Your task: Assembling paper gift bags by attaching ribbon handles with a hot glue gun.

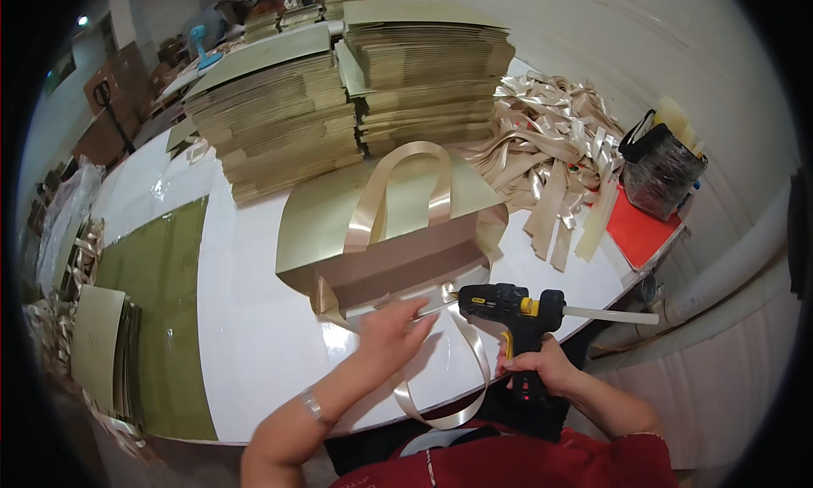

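Observation:
A gold paper gift bag [339, 217] lies flat on the white table [254, 336], its open brown mouth [398, 264] facing me. One satin ribbon handle [373, 196] arches over the bag's top face. My left hand [391, 334] presses on the bag's near edge and touches the end of a second ribbon handle [474, 378], which loops off the table edge toward my lap. My right hand [542, 368] grips the handle of a black and yellow hot glue gun [508, 306]. Its nozzle points left at the spot under my left fingers, and a white glue stick [610, 316] sticks out behind.
Two tall stacks of flat gold bags [279, 124] [428, 73] stand behind the work spot. A heap of cut ribbon strips [550, 158] lies at the right, next to a black bag [656, 170] and a red sheet [639, 230]. More flat bags [97, 344] and a green sheet [161, 310] lie at the left.

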`<state>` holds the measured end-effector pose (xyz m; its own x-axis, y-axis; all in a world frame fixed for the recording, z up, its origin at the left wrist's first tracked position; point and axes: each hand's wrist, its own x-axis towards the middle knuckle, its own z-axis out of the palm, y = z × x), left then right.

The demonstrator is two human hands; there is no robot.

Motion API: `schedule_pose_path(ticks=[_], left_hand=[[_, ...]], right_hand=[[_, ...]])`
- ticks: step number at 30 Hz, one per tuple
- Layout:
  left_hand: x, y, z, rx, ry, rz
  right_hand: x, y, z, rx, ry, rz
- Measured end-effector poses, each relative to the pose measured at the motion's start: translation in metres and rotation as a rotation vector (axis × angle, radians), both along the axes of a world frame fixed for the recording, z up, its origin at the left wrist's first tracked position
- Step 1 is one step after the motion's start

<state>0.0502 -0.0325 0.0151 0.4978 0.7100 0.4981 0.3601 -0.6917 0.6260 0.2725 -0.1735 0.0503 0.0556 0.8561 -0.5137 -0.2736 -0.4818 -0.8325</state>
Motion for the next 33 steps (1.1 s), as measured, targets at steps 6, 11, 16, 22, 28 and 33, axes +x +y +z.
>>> schedule_pose_path(ticks=[6, 11, 16, 22, 28, 33], left_hand=[[-0.074, -0.005, -0.003, 0.298, 0.249, 0.121], [-0.067, -0.005, -0.009, 0.292, 0.154, 0.13], [-0.074, -0.002, -0.014, 0.294, 0.177, 0.079], [-0.078, -0.002, -0.017, 0.287, 0.156, 0.095], [-0.08, -0.003, -0.025, 0.268, 0.197, 0.104], [-0.083, -0.004, -0.025, 0.287, 0.141, 0.108]], right_hand=[[-0.008, 0.003, 0.0, 0.274, -0.142, 0.202], [-0.041, 0.019, 0.0, 0.083, 0.223, 0.224], [-0.053, 0.021, 0.0, -0.045, 0.122, 0.258], [-0.057, 0.028, 0.015, 0.101, 0.099, 0.148], [-0.049, 0.029, 0.006, -0.022, 0.078, 0.33], [-0.058, 0.041, 0.025, 0.058, 0.109, 0.223]])
